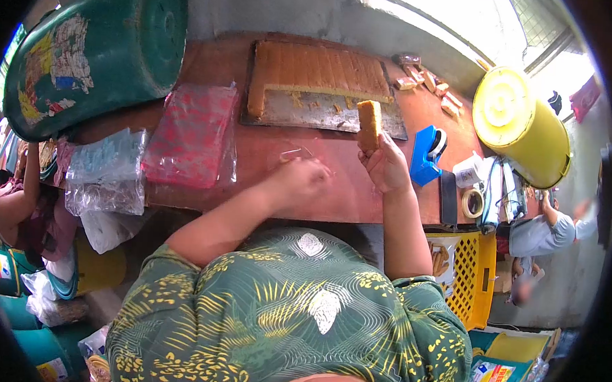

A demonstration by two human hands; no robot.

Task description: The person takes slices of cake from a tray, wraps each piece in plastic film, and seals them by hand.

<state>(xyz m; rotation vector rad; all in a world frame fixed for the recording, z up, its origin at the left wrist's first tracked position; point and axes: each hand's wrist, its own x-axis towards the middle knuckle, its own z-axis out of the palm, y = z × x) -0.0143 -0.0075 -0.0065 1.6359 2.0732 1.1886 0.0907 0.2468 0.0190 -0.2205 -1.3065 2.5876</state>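
Note:
My right hand grips a slice of cake upright, brown outside with a paler yellow end. Over the table in front of me, my left hand is curled and blurred by motion. A thin pale loop shows at its fingers; I cannot make out what it is. Behind both hands lies a metal tray of brown cake cut into slices, its near strip bare with crumbs. Several wrapped slices lie past the tray's right end.
A blue tape dispenser stands right of my right hand, near a tape roll. Pink plastic sheets and clear bags lie left. A green bin and yellow bucket flank the table; a yellow crate sits below right. People are on both sides.

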